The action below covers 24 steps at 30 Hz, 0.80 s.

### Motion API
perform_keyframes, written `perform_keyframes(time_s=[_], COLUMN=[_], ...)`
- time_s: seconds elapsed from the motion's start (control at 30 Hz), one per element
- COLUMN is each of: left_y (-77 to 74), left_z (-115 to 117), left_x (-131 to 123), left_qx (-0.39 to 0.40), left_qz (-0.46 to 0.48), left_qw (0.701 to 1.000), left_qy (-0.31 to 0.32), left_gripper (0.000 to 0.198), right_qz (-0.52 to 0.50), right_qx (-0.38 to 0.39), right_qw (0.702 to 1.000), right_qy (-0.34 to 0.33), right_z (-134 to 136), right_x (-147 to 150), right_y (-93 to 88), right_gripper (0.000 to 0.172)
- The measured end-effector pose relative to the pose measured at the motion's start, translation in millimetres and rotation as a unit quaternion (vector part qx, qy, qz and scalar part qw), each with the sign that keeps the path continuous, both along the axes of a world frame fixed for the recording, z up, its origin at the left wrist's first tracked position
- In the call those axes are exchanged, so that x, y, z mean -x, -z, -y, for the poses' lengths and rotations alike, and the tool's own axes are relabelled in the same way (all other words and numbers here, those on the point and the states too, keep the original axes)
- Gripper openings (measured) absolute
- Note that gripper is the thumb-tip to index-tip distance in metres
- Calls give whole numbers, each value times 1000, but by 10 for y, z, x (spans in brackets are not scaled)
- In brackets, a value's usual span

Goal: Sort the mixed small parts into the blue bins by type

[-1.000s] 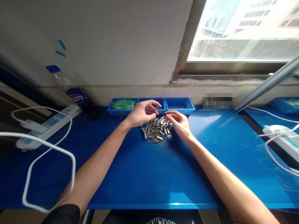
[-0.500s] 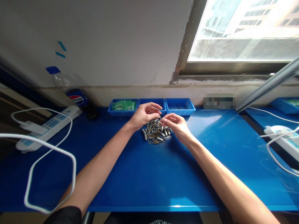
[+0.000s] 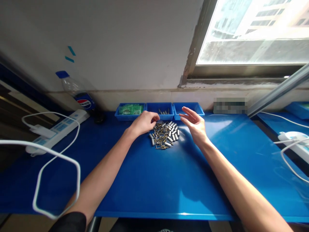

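On the blue table lies a pile of small metal pieces: thin gold-and-dark pins and short silver cylinders, the silver ones mostly along the right side. My left hand is at the pile's upper left edge, fingers curled together; what they hold, if anything, is hidden. To the right of the pile, my right hand is raised in front of the right blue bin, its fingers apart and nothing in them. Behind the pile, the middle blue bin holds several small metal pieces.
A left blue bin contains green packets. Farther left stand a cola bottle and a white power strip. A white cable loops over my left forearm. Another power strip is at the right.
My right hand has moved right, away from the pile, and its fingers have opened. My left hand has drawn slightly left and down, its fingers curling. More of the pile and middle bin shows.
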State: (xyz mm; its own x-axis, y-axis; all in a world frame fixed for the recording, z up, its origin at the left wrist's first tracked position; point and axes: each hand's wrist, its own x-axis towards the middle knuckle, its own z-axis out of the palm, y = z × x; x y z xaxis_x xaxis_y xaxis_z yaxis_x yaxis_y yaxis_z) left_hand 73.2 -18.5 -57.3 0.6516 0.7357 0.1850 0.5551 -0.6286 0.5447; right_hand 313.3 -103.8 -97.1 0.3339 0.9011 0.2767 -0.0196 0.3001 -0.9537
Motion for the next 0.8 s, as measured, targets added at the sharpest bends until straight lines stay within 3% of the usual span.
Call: perform_keyframes(time_s=[0.13, 0.3, 0.57, 0.8], left_y=[-1, -3, 46, 48], left_z=[60, 140, 172, 149], left_x=[-30, -147, -197, -173], left_qx=[-32, -40, -70, -77], left_qz=[-108, -154, -140, -72], left_qw=[994, 987, 987, 994], left_qy=[-10, -19, -39, -11], left_gripper=[29, 33, 29, 27], right_qz=[20, 32, 34, 56], right_qx=[22, 32, 41, 48], right_qw=[999, 999, 998, 997], right_qy=[18, 3, -17, -21], right_z=[0, 27, 52, 67], right_x=[-78, -36, 30, 38], right_y=[27, 16, 2, 8], right_gripper=[51, 46, 40, 37])
